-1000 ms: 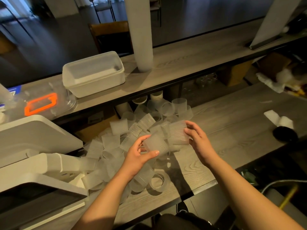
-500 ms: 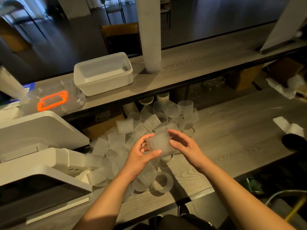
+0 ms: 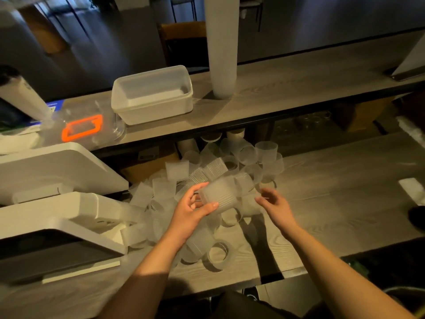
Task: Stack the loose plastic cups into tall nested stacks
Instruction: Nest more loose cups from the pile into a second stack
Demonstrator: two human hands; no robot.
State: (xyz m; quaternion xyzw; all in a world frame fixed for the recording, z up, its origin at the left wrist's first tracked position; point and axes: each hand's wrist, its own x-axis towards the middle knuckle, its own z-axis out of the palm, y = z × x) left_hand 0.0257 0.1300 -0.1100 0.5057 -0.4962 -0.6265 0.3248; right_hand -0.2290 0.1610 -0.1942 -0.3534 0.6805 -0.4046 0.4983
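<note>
A heap of loose translucent ribbed plastic cups (image 3: pixel 230 162) lies on the wooden table (image 3: pixel 333 194), under the edge of a raised shelf. My left hand (image 3: pixel 190 208) grips a short nested stack of cups (image 3: pixel 219 195) held on its side above the heap, thumb below and fingers behind. My right hand (image 3: pixel 274 206) hovers just right of that stack with fingers loosely spread, holding nothing. A tall nested stack of cups (image 3: pixel 222 42) stands upright on the shelf behind.
On the shelf (image 3: pixel 299 88) sit a white rectangular tub (image 3: pixel 151 95) and a clear lid with an orange handle (image 3: pixel 81 130). White machines (image 3: pixel 53 180) crowd the left. White paper (image 3: pixel 411 189) and a dark round object (image 3: pixel 417 217) lie at the right edge.
My right hand pushed a cup into the one in my left hand, then let go and drew back to the right. The left hand keeps the nested cups.
</note>
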